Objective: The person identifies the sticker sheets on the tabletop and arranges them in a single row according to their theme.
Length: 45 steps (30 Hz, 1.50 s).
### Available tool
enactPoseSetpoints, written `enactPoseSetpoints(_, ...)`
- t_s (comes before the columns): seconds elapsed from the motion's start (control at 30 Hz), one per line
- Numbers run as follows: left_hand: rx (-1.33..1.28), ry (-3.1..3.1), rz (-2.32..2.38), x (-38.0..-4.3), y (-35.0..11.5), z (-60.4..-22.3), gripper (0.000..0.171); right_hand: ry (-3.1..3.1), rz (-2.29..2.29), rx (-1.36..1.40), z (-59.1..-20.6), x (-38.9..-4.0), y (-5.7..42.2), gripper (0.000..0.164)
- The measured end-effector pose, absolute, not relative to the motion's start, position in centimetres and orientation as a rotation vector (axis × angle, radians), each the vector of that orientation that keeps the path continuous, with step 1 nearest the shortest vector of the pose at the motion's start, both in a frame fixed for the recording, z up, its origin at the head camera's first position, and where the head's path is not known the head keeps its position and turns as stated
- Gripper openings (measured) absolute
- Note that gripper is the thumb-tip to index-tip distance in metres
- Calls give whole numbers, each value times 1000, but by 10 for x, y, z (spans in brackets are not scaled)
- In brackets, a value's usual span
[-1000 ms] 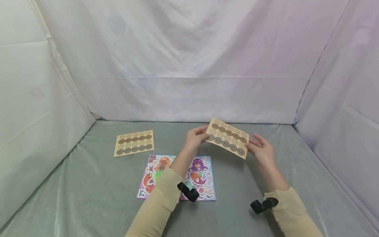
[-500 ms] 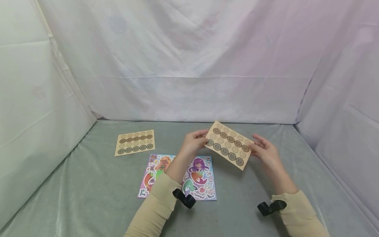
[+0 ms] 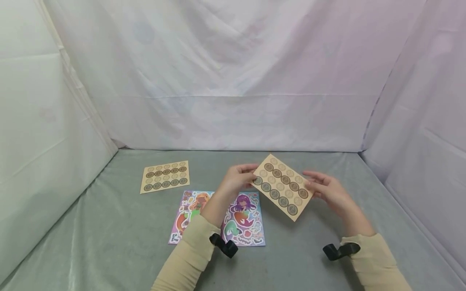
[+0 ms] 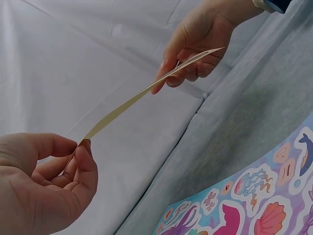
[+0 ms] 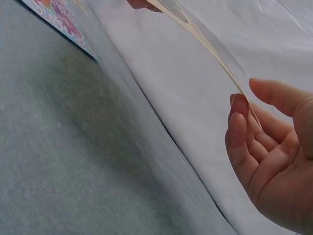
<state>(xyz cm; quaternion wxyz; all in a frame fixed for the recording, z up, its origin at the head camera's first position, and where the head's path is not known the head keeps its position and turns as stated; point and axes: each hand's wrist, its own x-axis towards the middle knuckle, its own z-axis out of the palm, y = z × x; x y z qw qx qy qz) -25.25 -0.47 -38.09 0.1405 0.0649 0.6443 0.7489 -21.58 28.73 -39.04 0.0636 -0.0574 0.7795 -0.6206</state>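
A tan sheet of round stickers (image 3: 280,186) is held up above the table, tilted with its right side lower. My left hand (image 3: 234,180) pinches its left corner between thumb and fingers, shown closely in the left wrist view. At the opposite edge, my right hand (image 3: 330,194) holds the sheet loosely, the edge lying between thumb and curled fingers (image 5: 238,132). Edge-on in the left wrist view, the sheet (image 4: 115,112) bows slightly. Under my left forearm lies a colourful mermaid sticker sheet (image 3: 247,220), partly covered by the sleeve.
A second tan sheet of round stickers (image 3: 165,176) lies flat at the back left of the grey cloth-covered table (image 3: 109,234). White fabric walls (image 3: 233,81) stand at the back and on both sides.
The held sheet has turned clockwise, its right end swinging down and toward me. My right hand has shifted slightly right and nearer, while my left hand has lowered a little. The flat sheets stay put.
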Motion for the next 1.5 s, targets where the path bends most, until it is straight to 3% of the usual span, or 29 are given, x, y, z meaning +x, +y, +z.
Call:
enactPoseSetpoints(0.73,180,1870,2126,-249,-5,-384,33,2263,-1803,-370,-392,-212,286,56)
enactPoseSetpoints(1.5,190,1823,2249,-244,2,-383,51,2267,-2109,-230,-387,-211,283,55)
